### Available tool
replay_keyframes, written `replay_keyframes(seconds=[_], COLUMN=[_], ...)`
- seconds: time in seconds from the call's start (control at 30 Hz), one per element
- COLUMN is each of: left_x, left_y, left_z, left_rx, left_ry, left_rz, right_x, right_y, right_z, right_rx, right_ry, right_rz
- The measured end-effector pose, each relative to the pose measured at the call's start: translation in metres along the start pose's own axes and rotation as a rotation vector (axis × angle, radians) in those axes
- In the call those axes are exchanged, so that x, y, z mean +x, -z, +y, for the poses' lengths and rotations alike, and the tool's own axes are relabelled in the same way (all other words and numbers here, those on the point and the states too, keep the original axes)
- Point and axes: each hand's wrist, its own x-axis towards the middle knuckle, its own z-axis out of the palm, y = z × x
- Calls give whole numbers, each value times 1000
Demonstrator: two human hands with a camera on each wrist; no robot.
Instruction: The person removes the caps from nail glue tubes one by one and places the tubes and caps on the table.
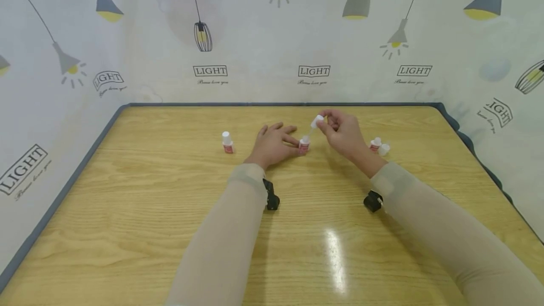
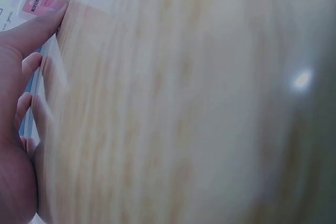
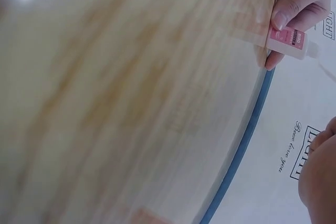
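Between thumb and index finger, my left hand (image 1: 273, 146) pinches a small white bottle (image 1: 304, 146) with a pink-red label, upright on the table. Its label (image 2: 38, 1) shows in the left wrist view, with the thumb along it. Just up and right of the bottle, my right hand (image 1: 345, 137) pinches a white cap (image 1: 316, 121) by thumb and fingertips. A thin pale applicator stem slants from the cap down toward the bottle's mouth. In the right wrist view, the bottle (image 3: 290, 42) is gripped low, its neck uncovered; my right hand shows only partly at the edge.
A capped bottle (image 1: 227, 143) of the same kind stands left of my left hand. Beside my right wrist is another bottle (image 1: 375, 144), with a white cap (image 1: 384, 149) next to it. The wooden table (image 1: 170, 230) has a dark edge strip against the printed wall (image 1: 263, 51).
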Motion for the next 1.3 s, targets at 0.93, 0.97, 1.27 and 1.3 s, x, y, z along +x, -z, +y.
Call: replay_keyframes(seconds=[0.93, 0.97, 1.27, 1.3], left_x=[1, 1, 1, 1], left_y=[1, 1, 0, 1], left_z=[0, 0, 0, 0], left_rx=[-15, -18, -42, -39], left_ry=[0, 1, 7, 8], left_rz=[7, 9, 19, 17], right_x=[5, 4, 4, 4], right_y=[30, 31, 29, 28], right_z=[-1, -1, 8, 8], right_rx=[15, 23, 16, 13], right_ry=[-259, -292, -420, -418], right_rz=[-44, -45, -260, -290])
